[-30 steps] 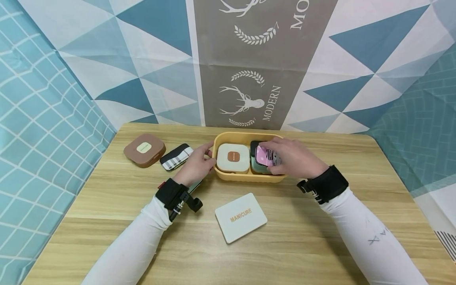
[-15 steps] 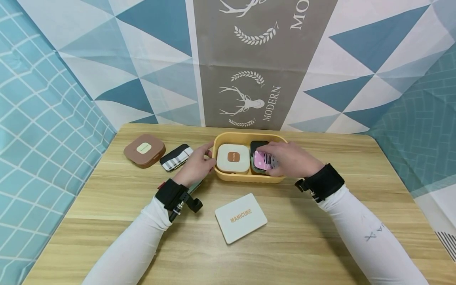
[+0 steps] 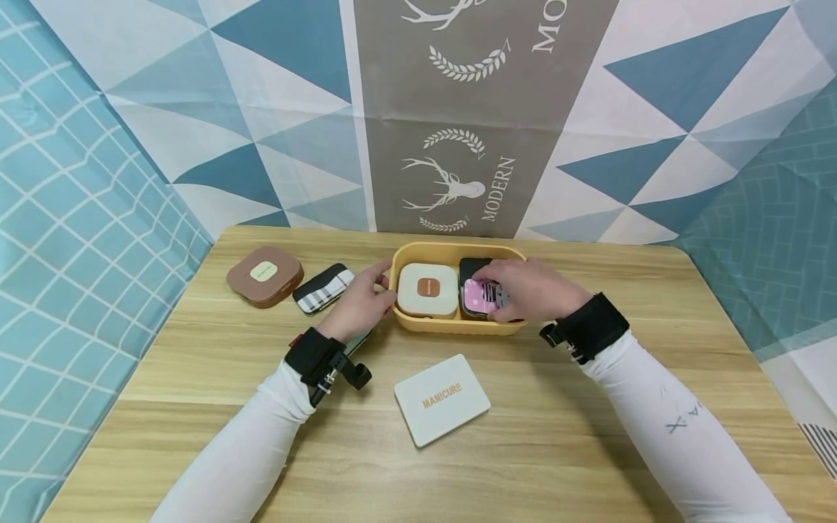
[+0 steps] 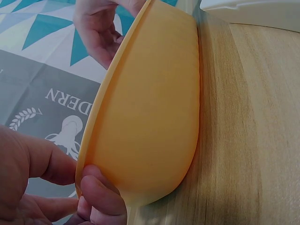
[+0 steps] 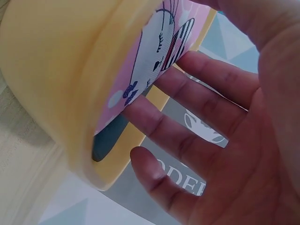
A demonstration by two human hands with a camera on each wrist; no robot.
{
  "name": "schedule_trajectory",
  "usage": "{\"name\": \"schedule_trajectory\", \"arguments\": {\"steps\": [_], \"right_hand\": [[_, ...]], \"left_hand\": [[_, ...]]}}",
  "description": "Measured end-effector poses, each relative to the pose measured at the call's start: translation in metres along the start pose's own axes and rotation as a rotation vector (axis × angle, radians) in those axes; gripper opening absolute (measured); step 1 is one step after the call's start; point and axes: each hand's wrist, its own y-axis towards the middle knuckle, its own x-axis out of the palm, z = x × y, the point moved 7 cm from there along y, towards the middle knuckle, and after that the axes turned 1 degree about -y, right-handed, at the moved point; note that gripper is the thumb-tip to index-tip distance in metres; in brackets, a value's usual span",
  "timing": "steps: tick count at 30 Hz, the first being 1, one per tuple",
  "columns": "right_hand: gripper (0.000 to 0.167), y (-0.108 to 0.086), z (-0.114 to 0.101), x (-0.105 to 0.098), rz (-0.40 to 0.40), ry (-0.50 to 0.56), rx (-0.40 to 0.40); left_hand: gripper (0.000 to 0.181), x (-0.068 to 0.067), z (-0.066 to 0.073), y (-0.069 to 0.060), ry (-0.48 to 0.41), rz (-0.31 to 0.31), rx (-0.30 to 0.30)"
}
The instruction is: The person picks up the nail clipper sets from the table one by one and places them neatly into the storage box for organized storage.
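Left hand [image 3: 360, 305] pinches the yellow bin [image 3: 458, 328] at its left end, near the tabletop [image 3: 556, 436]'s back edge; right hand [image 3: 539, 290] grips the pink case [image 3: 474, 295] inside, white case [image 3: 410, 294] alongside; looks partway, brown case [image 3: 264, 276], checked case [image 3: 322, 292] and manicure case [image 3: 442, 403] still out

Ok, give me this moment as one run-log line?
left hand: grips yellow bin by rim | right hand: holds pink case inside bin | beside it: white square case | on table: MANICURE case
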Motion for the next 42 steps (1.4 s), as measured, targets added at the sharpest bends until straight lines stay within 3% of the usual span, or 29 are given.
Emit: {"name": "schedule_trajectory", "arguments": {"steps": [21, 42], "right_hand": [[0.057, 0.014, 0.002, 0.003, -0.038, -0.066, -0.034], [0.054, 0.012, -0.001, 0.005, -0.08, -0.083, -0.042]], "left_hand": [[0.067, -0.002, -0.001, 0.003, 0.018, 0.007, -0.006], [0.065, 0.0, -0.003, 0.001, 0.018, 0.001, -0.013]]}}
